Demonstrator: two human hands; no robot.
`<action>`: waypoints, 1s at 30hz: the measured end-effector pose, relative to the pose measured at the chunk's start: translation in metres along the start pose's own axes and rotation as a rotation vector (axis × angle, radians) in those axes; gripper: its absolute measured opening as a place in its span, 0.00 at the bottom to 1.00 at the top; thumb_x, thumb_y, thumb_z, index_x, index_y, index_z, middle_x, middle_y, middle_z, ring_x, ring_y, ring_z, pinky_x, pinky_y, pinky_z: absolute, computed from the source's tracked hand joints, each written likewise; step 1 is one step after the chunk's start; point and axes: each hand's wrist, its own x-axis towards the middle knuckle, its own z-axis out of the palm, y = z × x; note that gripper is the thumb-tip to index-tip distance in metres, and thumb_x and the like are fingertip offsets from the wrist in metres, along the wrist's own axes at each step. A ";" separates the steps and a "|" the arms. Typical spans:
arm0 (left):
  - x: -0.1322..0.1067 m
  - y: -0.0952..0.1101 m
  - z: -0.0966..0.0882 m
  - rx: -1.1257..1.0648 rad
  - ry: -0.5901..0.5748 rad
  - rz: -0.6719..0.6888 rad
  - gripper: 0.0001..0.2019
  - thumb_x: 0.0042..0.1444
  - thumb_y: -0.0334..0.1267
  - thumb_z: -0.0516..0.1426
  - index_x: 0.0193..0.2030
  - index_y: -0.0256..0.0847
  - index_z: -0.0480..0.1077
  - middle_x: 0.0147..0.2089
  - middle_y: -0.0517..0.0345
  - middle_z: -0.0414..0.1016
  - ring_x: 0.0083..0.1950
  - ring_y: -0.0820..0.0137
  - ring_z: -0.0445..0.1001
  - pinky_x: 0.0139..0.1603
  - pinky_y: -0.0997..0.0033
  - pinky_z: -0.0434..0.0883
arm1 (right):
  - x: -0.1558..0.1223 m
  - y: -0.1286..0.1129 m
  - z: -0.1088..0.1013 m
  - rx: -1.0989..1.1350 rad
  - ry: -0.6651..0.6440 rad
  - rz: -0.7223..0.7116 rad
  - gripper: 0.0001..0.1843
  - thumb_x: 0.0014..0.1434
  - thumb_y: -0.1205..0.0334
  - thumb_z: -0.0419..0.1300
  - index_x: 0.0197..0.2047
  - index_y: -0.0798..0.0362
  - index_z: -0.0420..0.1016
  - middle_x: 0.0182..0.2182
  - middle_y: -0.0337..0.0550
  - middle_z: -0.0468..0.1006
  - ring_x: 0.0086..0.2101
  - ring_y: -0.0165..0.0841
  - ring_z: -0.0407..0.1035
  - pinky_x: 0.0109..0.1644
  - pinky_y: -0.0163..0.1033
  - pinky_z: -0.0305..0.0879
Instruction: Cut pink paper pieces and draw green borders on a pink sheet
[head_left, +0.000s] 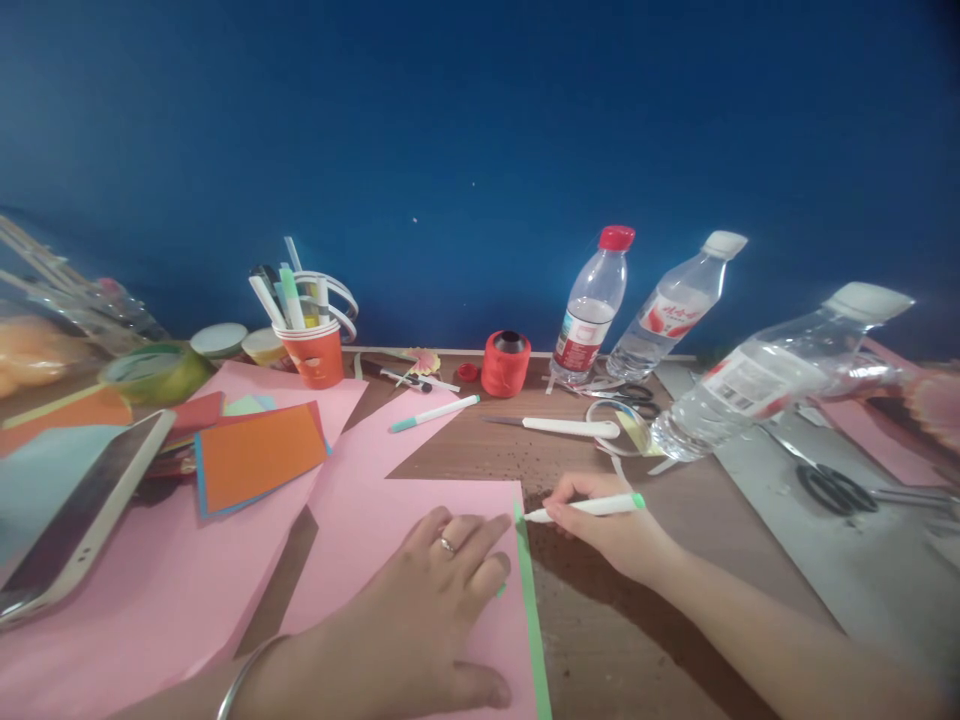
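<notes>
- Pink paper is the landmark: a pink sheet [360,540] lies flat on the wooden table [600,640], right in front of the person.
- A green stripe [531,610] runs along the sheet's right edge, from its far corner to the near end.
- The left hand [420,610] rests palm-down on the sheet, fingers relaxed and spread, gripping nothing. It wears a ring on one finger and a bangle at the wrist.
- The right hand [607,525] sits just off the sheet's right edge, fingers pinched around a white marker [592,507]. The marker's tip meets the top of the green stripe and its green end points away from the sheet.
- Beyond the sheet's far edge lie a second white-and-green marker [433,413] and a white-handled craft knife [562,426].
- Farther back from the sheet stand an orange paper cup [316,355] full of pens, a red spool [505,364] and a red-capped water bottle [592,310].
- Two white-capped bottles, the far one [671,310] and the near one [765,385], appear to lean to the right of the sheet.
- Black scissors [836,490] lie well to the sheet's right on a grey mat.
- Left of the sheet are an orange card [259,455] on more pink paper, and a tablet [67,520].
</notes>
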 end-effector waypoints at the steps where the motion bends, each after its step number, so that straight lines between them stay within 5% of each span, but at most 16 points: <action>1: 0.000 0.000 0.000 0.006 -0.009 0.002 0.31 0.48 0.63 0.56 0.50 0.40 0.64 0.67 0.42 0.53 0.60 0.49 0.60 0.58 0.46 0.54 | 0.000 0.000 0.000 -0.002 0.007 0.002 0.10 0.54 0.60 0.57 0.24 0.54 0.70 0.20 0.36 0.72 0.22 0.29 0.63 0.25 0.33 0.55; 30: -0.001 -0.001 0.003 0.027 0.001 0.014 0.32 0.47 0.63 0.57 0.50 0.40 0.64 0.66 0.43 0.53 0.59 0.50 0.60 0.58 0.47 0.54 | 0.000 -0.003 0.000 0.118 0.034 0.068 0.10 0.54 0.59 0.58 0.24 0.54 0.69 0.21 0.39 0.74 0.23 0.30 0.67 0.29 0.35 0.62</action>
